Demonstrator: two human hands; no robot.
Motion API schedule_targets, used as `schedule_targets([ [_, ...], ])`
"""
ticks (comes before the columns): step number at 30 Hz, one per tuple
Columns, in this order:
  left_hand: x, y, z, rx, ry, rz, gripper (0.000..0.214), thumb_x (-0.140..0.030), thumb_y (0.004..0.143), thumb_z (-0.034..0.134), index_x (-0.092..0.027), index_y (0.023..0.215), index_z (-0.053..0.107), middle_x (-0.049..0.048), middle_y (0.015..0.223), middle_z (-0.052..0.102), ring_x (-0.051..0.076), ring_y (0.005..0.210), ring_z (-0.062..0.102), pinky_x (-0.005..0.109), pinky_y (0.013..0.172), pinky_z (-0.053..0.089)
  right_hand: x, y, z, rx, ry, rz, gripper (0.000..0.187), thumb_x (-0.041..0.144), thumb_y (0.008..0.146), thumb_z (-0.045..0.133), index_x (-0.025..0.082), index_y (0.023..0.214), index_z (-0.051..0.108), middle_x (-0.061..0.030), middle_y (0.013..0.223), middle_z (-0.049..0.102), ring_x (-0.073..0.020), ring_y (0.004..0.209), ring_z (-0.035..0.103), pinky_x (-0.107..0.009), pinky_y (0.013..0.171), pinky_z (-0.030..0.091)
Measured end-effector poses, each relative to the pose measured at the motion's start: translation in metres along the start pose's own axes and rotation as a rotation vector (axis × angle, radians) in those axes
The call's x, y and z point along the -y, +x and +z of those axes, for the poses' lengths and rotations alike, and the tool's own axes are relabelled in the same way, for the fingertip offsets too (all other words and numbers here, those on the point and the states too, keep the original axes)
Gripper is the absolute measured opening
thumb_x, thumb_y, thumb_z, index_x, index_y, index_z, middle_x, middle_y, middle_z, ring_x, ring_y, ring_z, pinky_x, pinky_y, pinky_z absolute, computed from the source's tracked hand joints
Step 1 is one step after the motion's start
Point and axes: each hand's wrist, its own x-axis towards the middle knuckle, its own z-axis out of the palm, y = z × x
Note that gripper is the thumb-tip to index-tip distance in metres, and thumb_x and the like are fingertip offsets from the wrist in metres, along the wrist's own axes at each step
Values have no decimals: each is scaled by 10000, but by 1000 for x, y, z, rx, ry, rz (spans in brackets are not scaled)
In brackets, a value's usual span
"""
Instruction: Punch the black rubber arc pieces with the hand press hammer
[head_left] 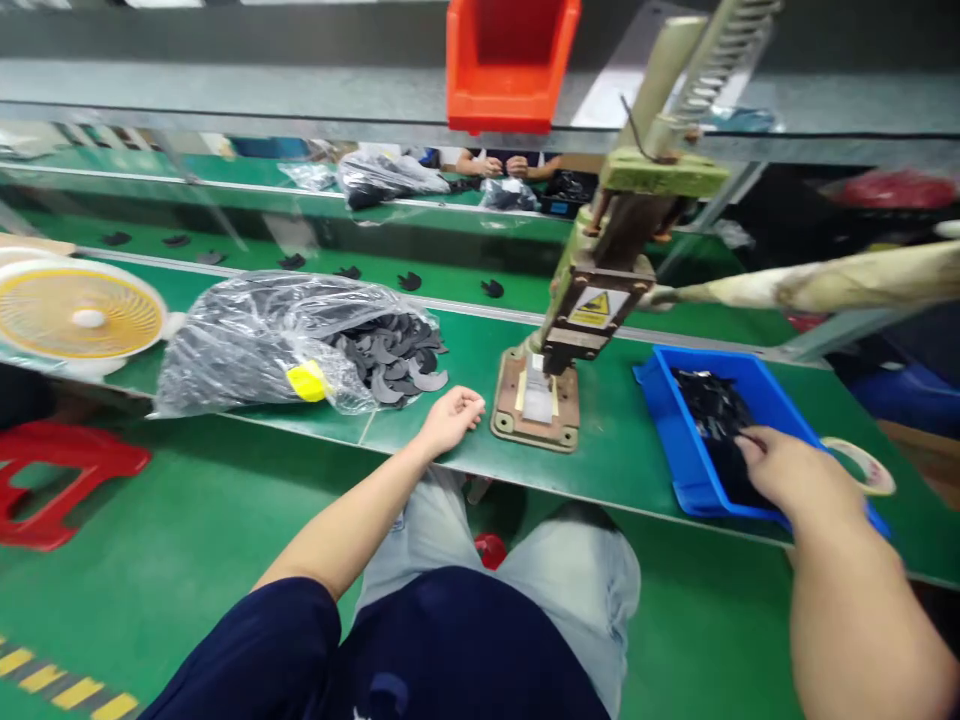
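My right hand (799,472) reaches over the near side of a blue bin (679,440), thumb and fingers pinched on a black piece among many small dark pieces (712,400); their exact shape is blurred. My left hand (452,418) is at the bench's front edge with fingers curled in, and nothing shows in it. It is between a hand press (596,300) and a clear plastic bag (247,345) of grey curved pieces (390,355) spilling from its mouth. On the press base (514,425) lies a pale metal plate (538,395), under the raised ram.
A roll of tape (862,467) lies right of the bin. The press's long handle (817,285) extends rightward. An orange bin (499,115) sits on the shelf overhead. Dark curved pieces (409,281) lie spaced along the strip behind. A fan (75,308) is at left; another person's hands (504,165) are across.
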Motion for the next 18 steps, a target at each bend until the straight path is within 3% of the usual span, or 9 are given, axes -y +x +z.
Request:
schedule_targets([
  [3, -5, -14, 4, -110, 59, 70, 312, -460, 890, 823, -218, 978, 647, 14, 825, 694, 135, 706, 641, 249, 650, 516, 24, -41, -4, 17, -35, -103, 299, 442, 926, 655, 235, 1065, 819, -203, 1066, 787, -312, 981, 751, -560, 1022, 571],
  [6, -19, -39, 16, -62, 216, 307, 247, -416, 936, 789, -236, 1080, 702, 31, 937, 711, 151, 819, 663, 273, 764, 549, 66, -91, 15, 95, 18, -229, 427, 441, 955, 686, 277, 1347, 725, -98, 1248, 797, -227, 1119, 764, -424, 1085, 614],
  [9, -38, -69, 32, 186, 322, 531, 254, -351, 954, 775, -248, 1183, 730, 61, 1042, 732, 169, 857, 677, 315, 798, 571, 114, -134, 39, 152, 213, -508, 578, 340, 967, 707, 269, 1521, 559, -57, 1136, 828, -205, 1038, 797, -414, 1008, 667],
  [12, -49, -89, 46, 388, 310, 690, 351, -280, 953, 779, -259, 1296, 707, 70, 1064, 740, 171, 845, 685, 331, 774, 579, 147, -159, 51, 192, 349, -712, 720, 246, 984, 683, 287, 1631, 370, -31, 1108, 838, -185, 989, 809, -388, 919, 685],
  [15, -50, -96, 49, 416, 306, 761, 356, -239, 951, 783, -272, 1297, 706, 64, 1035, 748, 172, 840, 690, 337, 757, 585, 157, -165, 56, 215, 376, -759, 741, 248, 996, 668, 297, 1647, 318, -28, 1111, 841, -189, 972, 813, -394, 877, 687],
  [18, -51, -98, 46, 406, 309, 749, 298, -258, 950, 789, -279, 1241, 726, 65, 1029, 762, 176, 834, 696, 342, 742, 595, 156, -163, 59, 223, 380, -764, 736, 264, 1008, 650, 299, 1657, 306, -27, 1108, 840, -192, 968, 812, -396, 875, 684],
])
